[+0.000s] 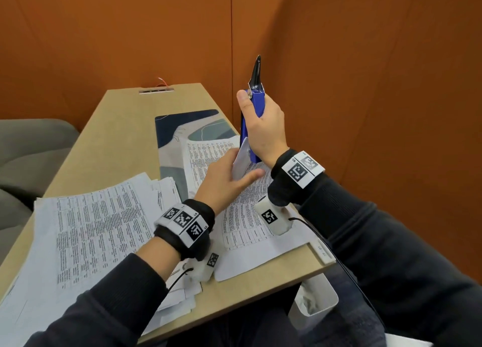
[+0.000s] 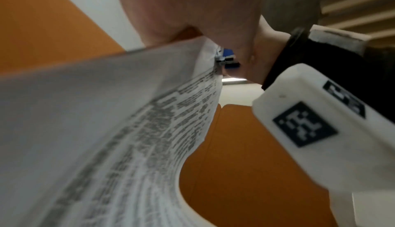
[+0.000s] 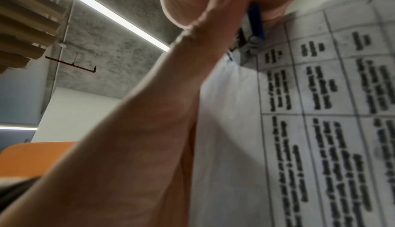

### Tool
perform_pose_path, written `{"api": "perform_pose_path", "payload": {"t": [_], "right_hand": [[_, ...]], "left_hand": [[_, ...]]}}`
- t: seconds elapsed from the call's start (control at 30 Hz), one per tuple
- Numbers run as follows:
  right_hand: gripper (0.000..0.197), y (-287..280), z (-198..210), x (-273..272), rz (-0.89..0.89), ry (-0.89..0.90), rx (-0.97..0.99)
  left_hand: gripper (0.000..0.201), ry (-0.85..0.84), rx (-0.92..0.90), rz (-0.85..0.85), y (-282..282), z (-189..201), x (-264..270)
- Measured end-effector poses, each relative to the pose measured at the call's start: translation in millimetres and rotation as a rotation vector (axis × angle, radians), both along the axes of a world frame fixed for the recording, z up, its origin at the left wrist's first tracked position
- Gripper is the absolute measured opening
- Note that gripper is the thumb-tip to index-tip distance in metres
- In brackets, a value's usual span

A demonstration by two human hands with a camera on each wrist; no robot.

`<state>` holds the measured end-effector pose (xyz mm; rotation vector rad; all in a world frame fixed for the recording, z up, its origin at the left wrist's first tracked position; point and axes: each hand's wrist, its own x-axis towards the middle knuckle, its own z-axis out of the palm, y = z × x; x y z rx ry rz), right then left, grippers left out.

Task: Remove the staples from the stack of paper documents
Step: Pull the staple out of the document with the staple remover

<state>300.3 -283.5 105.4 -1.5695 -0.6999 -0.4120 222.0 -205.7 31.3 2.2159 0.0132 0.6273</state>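
My right hand [image 1: 258,112] grips a blue staple remover [image 1: 254,104] held upright, its black lever [image 1: 257,70] pointing up. The tool's lower end meets the lifted corner of a printed stapled document [image 1: 250,216] lying on the table. My left hand [image 1: 238,169] pinches that raised corner between thumb and index finger, just left of the tool. In the left wrist view the curled document [image 2: 107,129] rises toward the staple remover [image 2: 228,58]. The right wrist view shows the staple remover [image 3: 255,22] against the document [image 3: 320,112]. The staple itself is hidden.
A loose stack of printed papers [image 1: 99,224] covers the table's left half. A patterned desk mat [image 1: 182,127] lies beyond the documents. A white bin [image 1: 315,302] hangs below the table's near right edge [image 1: 260,292]. Orange walls close in behind and to the right; a grey sofa [image 1: 26,148] is at the left.
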Motion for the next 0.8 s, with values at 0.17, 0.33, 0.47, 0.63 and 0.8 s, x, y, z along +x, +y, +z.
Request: {"api": "perform_pose_path", "payload": {"t": [0.17, 0.33, 0.47, 0.63, 0.8], "right_hand": [[0.03, 4, -1, -6, 0.019, -0.008, 0.0], [0.031, -1, -9, -4, 0.074, 0.026, -0.111], [0.033, 1, -17, -2, 0.072, 0.049, -0.183], [0.036, 4, -14, 0, 0.092, 0.058, -0.125], [0.035, 5, -15, 7, 0.043, 0.111, -0.041]], "left_hand": [[0.043, -0.097, -0.114, 0.068, -4, 2, 8], [0.04, -0.159, -0.174, 0.074, -1, -2, 7], [0.033, -0.188, -0.233, 0.067, -1, -1, 7], [0.027, -0.209, -0.255, 0.064, -2, -1, 7], [0.046, 0.061, -0.159, -0.074, 10, -7, 3]]}}
